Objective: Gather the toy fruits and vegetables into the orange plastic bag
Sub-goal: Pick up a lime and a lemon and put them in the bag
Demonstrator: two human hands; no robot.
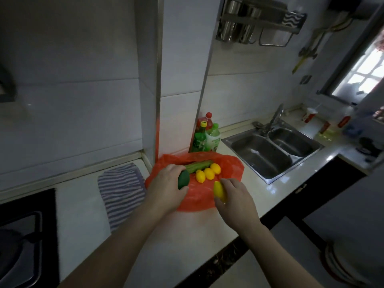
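Head view — hands (166, 183) hold toys over orange bag (230, 169).

I am standing in a home kitchen. A white countertop (83, 208) runs in front of me along a wall of large pale tiles (72, 90). To the right a stainless double sink (228, 140) is set into it, with a metal tap (275, 118) behind the basins. At the near left a black hob (25, 235) is sunk into the same counter, and a striped cloth (122, 190) lies just right of it. Bottles (204, 136) stand in the corner against the wall, a metal rack (259, 21) with steel holders hangs high on the tiles, and a window (365, 73) lets daylight in at the far right.
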